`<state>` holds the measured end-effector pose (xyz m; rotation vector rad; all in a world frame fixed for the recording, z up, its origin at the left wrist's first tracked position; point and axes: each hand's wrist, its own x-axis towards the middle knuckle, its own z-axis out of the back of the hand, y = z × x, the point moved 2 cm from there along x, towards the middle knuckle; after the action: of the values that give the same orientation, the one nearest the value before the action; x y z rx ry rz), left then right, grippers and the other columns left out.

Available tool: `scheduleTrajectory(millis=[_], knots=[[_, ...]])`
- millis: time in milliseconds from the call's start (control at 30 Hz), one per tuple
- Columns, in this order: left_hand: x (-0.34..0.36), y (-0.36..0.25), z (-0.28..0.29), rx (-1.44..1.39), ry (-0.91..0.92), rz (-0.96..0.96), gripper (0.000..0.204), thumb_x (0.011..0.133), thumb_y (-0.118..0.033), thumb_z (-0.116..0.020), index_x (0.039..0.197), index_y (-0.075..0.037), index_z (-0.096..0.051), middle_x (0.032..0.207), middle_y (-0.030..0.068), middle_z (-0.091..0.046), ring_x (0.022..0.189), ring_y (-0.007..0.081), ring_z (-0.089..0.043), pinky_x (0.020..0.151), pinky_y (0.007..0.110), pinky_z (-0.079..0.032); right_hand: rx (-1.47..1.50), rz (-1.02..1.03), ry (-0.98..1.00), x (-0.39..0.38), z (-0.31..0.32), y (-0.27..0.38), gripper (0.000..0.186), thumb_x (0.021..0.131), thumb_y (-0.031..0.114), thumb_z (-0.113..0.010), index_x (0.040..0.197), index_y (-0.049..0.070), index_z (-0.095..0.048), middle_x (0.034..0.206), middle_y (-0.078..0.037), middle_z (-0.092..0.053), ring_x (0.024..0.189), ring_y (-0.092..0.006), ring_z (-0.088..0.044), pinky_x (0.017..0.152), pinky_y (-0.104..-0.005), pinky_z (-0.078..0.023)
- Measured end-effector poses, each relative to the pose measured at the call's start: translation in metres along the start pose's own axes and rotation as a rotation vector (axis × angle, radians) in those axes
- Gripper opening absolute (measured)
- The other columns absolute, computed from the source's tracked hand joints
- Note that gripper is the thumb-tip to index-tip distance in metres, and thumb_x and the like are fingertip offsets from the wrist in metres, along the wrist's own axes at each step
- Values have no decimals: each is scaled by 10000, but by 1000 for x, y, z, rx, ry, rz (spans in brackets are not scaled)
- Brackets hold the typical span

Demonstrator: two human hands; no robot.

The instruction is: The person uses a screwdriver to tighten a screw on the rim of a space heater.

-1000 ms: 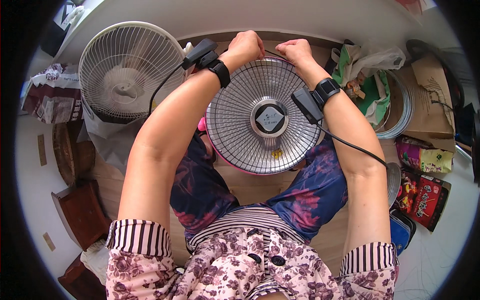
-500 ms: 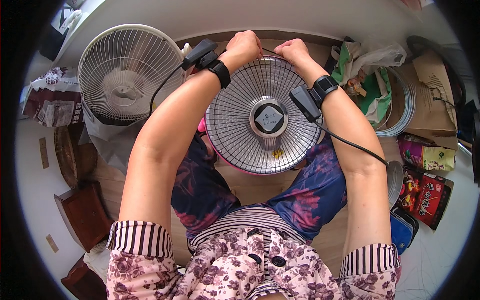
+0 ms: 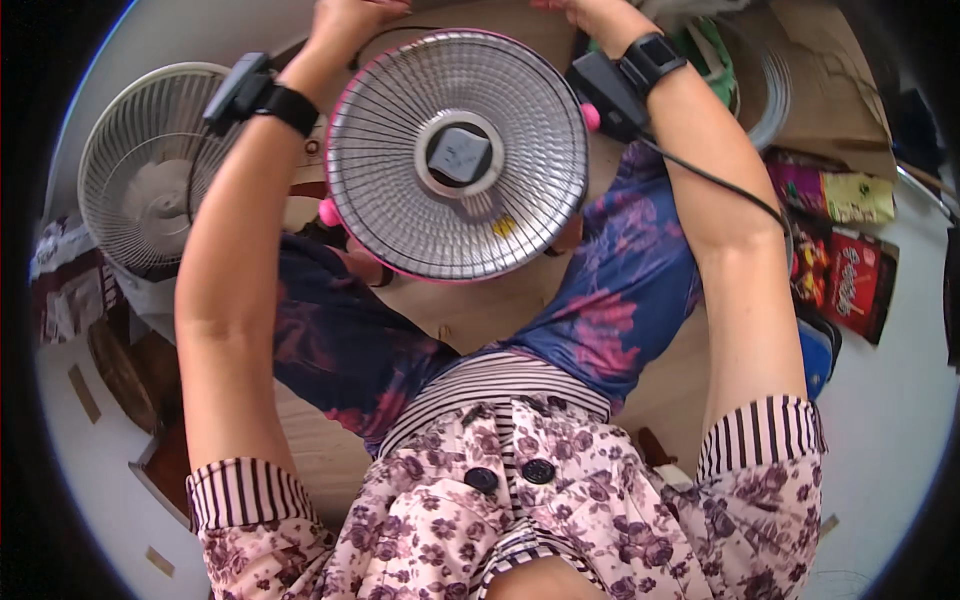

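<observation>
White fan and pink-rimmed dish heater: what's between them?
In the head view, the person's left forearm, with its black wrist strap, lies between the white fan and dish heater.

Heater (image 3: 458, 155) btwn forearms (image 3: 235, 240), fan (image 3: 150, 165) to L, wire coil (image 3: 774, 95) to R

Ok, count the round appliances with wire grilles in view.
2: the round silver heater with a pink rim at upper centre, and the round white fan on the left, partly covered by the left forearm. Others could be hidden.
</observation>
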<state>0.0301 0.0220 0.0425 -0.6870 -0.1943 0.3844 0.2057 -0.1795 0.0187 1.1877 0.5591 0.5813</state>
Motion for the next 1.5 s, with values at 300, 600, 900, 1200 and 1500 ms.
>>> scheduleTrajectory(millis=[300, 600, 900, 1200, 1500], knots=[[-15, -16, 0, -553, 9, -2, 46, 782, -29, -691, 826, -25, -677, 657, 14, -606, 548, 66, -518, 476, 200, -411, -83, -214, -35, -77, 91, -17, 179, 790, 150, -660, 697, 0, -635, 628, -69, -616, 550, -155, -599, 475, -273, -461], [-10, -9, -16, -509, -25, 56, 52, 791, -37, -684, 842, -30, -677, 686, 18, -618, 561, 72, -528, 482, 197, -423, -363, -903, 157, -80, 135, -154, 207, 852, 107, -561, 722, -19, -660, 666, -129, -667, 583, -261, -659, 484, -367, -497], [-11, 7, 0, -419, -31, -131, 83, 783, -86, -689, 840, -26, -691, 706, 31, -636, 622, 97, -566, 554, 233, -463, -1095, -483, 514, -144, 59, -189, 303, 776, 32, -463, 1021, 38, -641, 806, -140, -677, 650, -241, -660, 539, -353, -526], [-14, 38, 13, -338, 36, -139, 87, 770, -89, -700, 839, -37, -699, 697, 27, -638, 630, 94, -568, 553, 231, -464, -1321, -271, 1014, -223, -11, -215, 205, 754, 86, -549, 865, -31, -676, 937, -232, -650, 926, -373, -623, 759, -415, -499], [-14, 50, 25, -350, 2, -136, 128, 756, -131, -715, 849, -44, -703, 707, 30, -637, 628, 102, -573, 569, 231, -473, -1176, -61, 1406, -285, -124, -254, 354, 852, 197, -455, 1153, 83, -602, 1164, -130, -609, 1082, -270, -573, 903, -396, -443]])
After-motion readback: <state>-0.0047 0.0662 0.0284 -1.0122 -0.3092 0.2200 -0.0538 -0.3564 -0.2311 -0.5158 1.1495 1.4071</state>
